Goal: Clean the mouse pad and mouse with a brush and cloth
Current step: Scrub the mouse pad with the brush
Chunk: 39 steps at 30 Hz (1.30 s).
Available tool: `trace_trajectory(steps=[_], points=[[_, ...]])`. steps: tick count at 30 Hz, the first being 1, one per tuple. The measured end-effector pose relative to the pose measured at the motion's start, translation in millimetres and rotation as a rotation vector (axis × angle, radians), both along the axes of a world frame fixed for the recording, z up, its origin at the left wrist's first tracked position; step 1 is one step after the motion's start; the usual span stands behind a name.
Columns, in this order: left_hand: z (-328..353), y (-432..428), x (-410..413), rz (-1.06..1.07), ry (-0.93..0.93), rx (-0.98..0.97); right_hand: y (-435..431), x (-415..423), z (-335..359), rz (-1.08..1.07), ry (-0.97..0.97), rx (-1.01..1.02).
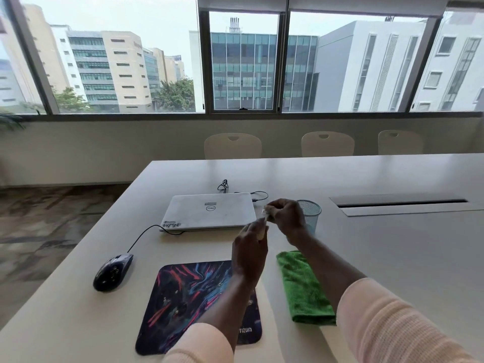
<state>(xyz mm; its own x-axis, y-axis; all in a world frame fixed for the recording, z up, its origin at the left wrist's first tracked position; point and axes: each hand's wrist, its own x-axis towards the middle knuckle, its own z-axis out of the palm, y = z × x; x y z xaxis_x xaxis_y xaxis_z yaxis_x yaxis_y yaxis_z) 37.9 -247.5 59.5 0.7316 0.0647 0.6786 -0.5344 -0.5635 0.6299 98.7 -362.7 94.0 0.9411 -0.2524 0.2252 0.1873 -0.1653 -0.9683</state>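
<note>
Both hands are closed on one small pale object, probably the brush [264, 223], held in the air above the table [379, 258]: the left hand [250, 254] grips its lower end, the right hand [284, 217] pinches its top. The mouse pad [191, 297] lies directly below the left hand, its long axis running away from the person. The wired mouse [113, 271] is further left, the folded green cloth [305, 286] under the right forearm; the closed Dell laptop [209, 211] and mesh cup [310, 213] stand behind, not in the way.

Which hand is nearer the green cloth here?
Right. The right hand is raised above the far end of the green cloth; the left hand is over the mouse pad, left of it.
</note>
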Motion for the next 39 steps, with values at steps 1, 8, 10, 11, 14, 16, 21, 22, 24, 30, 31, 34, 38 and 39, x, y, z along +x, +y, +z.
trace_trajectory(steps=[1, 8, 10, 11, 14, 16, 21, 22, 24, 30, 31, 34, 38, 39], points=[[1.7, 5.6, 0.5, -0.008, -0.011, 0.008, 3.0, -1.6, -2.9, 0.009, 0.019, -0.007], [13.6, 46.0, 8.8, -0.055, 0.123, 0.042, 24.3, -20.2, -15.0, 0.161, -0.139, -0.631], [17.3, 58.3, 9.3, -0.089, 0.128, 0.085, 32.1, -24.1, -18.3, 0.159, -0.190, -0.658], [18.5, 64.4, 9.2, -0.106, 0.129, 0.103, 35.5, -25.6, -18.9, 0.149, -0.208, -0.648], [19.5, 80.6, 9.5, -0.152, 0.152, 0.147, 44.9, -29.9, -20.1, 0.141, -0.198, -0.679], [17.7, 90.9, 9.8, -0.157, 0.205, 0.154, 51.1, -32.7, -22.9, 0.126, -0.156, -0.711], [-3.1, 129.2, 1.3, -0.124, 0.261, 0.220, 61.7, -37.6, -35.6, 0.033, -0.031, -0.724], [-9.8, 139.6, -1.0, -0.096, 0.291, 0.242, 63.0, -38.7, -39.1, 0.018, -0.003, -0.736], [-23.9, 161.7, -5.8, -0.040, 0.375, 0.274, 65.1, -40.8, -46.7, -0.010, 0.048, -0.766], [-61.1, 214.9, -23.9, -0.015, 0.564, 0.483, 68.4, -45.8, -62.0, -0.096, 0.117, -0.780], [-65.7, 220.3, -26.6, -0.015, 0.589, 0.523, 69.9, -46.6, -62.8, -0.100, 0.111, -0.782], [-74.3, 228.4, -30.3, -0.017, 0.598, 0.606, 76.9, -49.9, -62.7, -0.096, 0.113, -0.784], [-76.4, 229.5, -30.4, -0.028, 0.586, 0.615, 89.0, -56.9, -62.3, 0.001, 0.156, -0.781], [-77.2, 229.8, -30.2, -0.032, 0.588, 0.601, 91.3, -59.7, -61.1, 0.036, 0.166, -0.779]])
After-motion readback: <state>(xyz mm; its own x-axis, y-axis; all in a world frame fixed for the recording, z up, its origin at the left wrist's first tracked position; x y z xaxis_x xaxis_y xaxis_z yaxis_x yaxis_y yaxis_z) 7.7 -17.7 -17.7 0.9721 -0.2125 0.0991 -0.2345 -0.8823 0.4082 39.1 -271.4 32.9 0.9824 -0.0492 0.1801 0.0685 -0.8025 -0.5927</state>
